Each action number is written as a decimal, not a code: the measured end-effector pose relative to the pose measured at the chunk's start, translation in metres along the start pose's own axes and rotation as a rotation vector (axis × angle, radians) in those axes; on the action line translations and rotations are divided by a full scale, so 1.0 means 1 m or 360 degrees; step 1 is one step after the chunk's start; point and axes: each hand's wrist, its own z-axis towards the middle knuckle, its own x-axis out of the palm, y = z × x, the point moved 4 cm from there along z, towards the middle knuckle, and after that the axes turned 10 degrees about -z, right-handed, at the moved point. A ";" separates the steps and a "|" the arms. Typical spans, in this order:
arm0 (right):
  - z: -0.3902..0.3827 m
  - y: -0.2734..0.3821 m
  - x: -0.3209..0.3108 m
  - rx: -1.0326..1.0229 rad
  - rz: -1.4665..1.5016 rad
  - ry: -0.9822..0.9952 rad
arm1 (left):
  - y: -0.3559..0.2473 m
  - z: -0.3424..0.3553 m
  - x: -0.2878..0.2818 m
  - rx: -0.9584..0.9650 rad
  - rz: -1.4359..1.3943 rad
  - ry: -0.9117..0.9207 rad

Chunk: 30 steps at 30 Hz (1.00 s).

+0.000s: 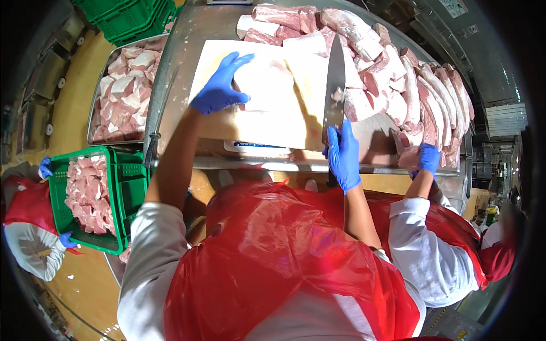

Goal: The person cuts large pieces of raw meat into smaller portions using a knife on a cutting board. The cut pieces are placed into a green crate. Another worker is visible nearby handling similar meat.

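Meat slab: a pale pork slab (266,85), washed out by glare, is laid on the white cutting board (207,57), left of the knife; its outline is partly lost in the light.
Left hand: the gloved left hand (219,91) is spread wide, with thumb and fingers set at the slab's left side; nothing is gripped by it.
Right hand: the gloved right hand (344,156) is closed around the handle of the butcher's knife (334,74).
Blade: it is held apart from the slab, near the board's right side, with its tip pointed away from the body; small meat scraps are stuck to its flat.
Board's near edge: a shallow white tray (233,146) with a blue item in it is partly covered by the board.
Steel table: the steel worktable (185,28) is loaded at the far and right sides with a heap of long pork cuts (392,79); one of these is touched by a co-worker's gloved hand (429,157).
Table's left edge: a honing steel (152,149) is rested there.
Left of table: a metal bin (91,122) is filled with pork chunks (122,94); nearer, a green crate (116,219) of meat pieces (89,196) is held at one side by another co-worker (28,241).
Far left: green stacked crates (128,20) are seen beyond the bin.
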 end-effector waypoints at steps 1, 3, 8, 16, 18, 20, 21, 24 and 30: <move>-0.006 -0.015 0.002 -0.0068 -0.0108 -0.0019 | 0.009 -0.011 0.002 0.0015 -0.0225 -0.0223; -0.016 -0.024 0.009 -0.0127 -0.0258 -0.0009 | 0.042 -0.049 0.024 -0.0248 -0.0586 -0.0424; -0.017 0.010 0.033 -0.0462 -0.0538 0.0096 | -0.023 -0.103 0.073 -0.0519 -0.0493 -0.0703; 0.041 0.091 0.087 -0.0937 -0.0926 0.0351 | -0.031 -0.144 0.055 -0.0476 -0.0423 -0.0932; 0.048 0.094 0.092 -0.1027 -0.0980 0.0353 | -0.027 -0.152 0.045 -0.0603 -0.0437 -0.1023; 0.052 0.085 0.090 -0.1067 -0.1008 0.0352 | -0.026 -0.159 0.036 -0.0586 -0.0349 -0.1101; 0.050 0.076 0.083 -0.1021 -0.1096 0.0436 | -0.021 -0.164 0.031 -0.0638 -0.0335 -0.1121; 0.033 0.020 0.041 -0.0908 -0.1528 0.0695 | -0.017 -0.170 0.020 -0.0563 -0.0336 -0.1249; 0.003 -0.005 -0.042 -0.0761 -0.1346 0.0729 | -0.036 -0.145 0.031 -0.0425 -0.0010 -0.1124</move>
